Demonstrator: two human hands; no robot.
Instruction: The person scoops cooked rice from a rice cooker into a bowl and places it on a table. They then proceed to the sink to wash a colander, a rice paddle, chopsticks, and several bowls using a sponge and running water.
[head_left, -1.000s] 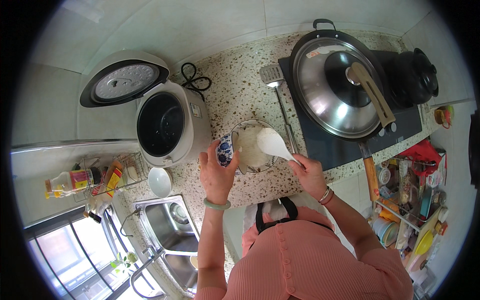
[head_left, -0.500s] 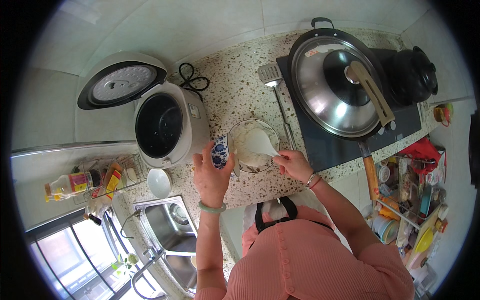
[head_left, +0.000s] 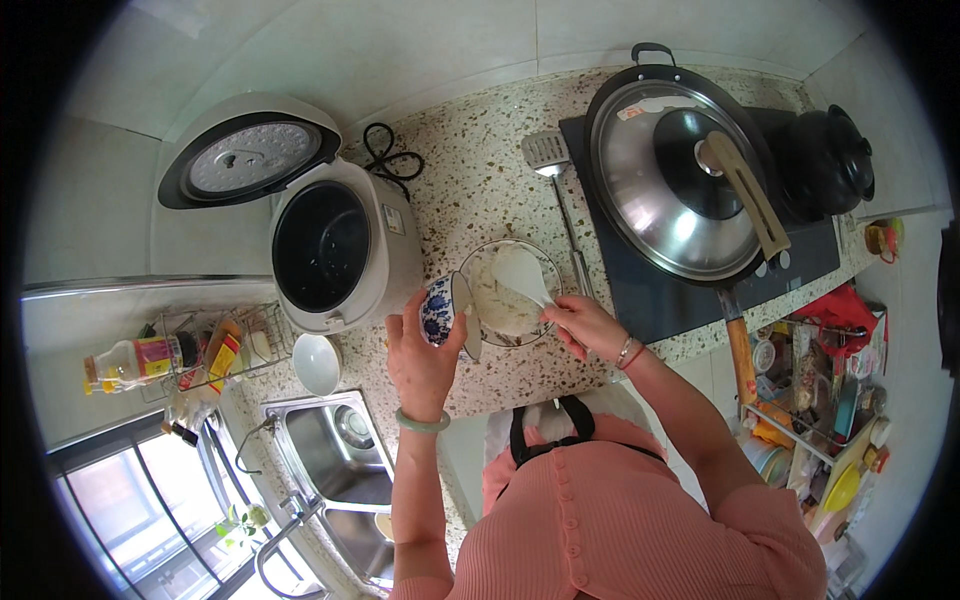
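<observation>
My left hand (head_left: 424, 358) is closed around a blue-and-white patterned bowl (head_left: 439, 309), tipped on its side with its mouth toward a plate (head_left: 554, 271). White rice (head_left: 500, 310) lies spread over that plate. In my right hand (head_left: 585, 327) is the handle of a white rice paddle (head_left: 519, 273), its blade resting on the rice. To the left of the plate stands a rice cooker (head_left: 398, 240) with its lid raised and a few grains inside its dark pot.
A metal spatula (head_left: 560, 190) lies right of the plate, beside a lidded wok (head_left: 680, 180) on a dark cooktop (head_left: 640, 300). Further right stands a black pot (head_left: 825, 160). A small white bowl (head_left: 317, 365) sits by the steel sink (head_left: 335, 455).
The bowl in my left hand has turned slightly, so more of its inside shows. The paddle blade has shifted a little on the rice. The whole view has tilted slightly.
</observation>
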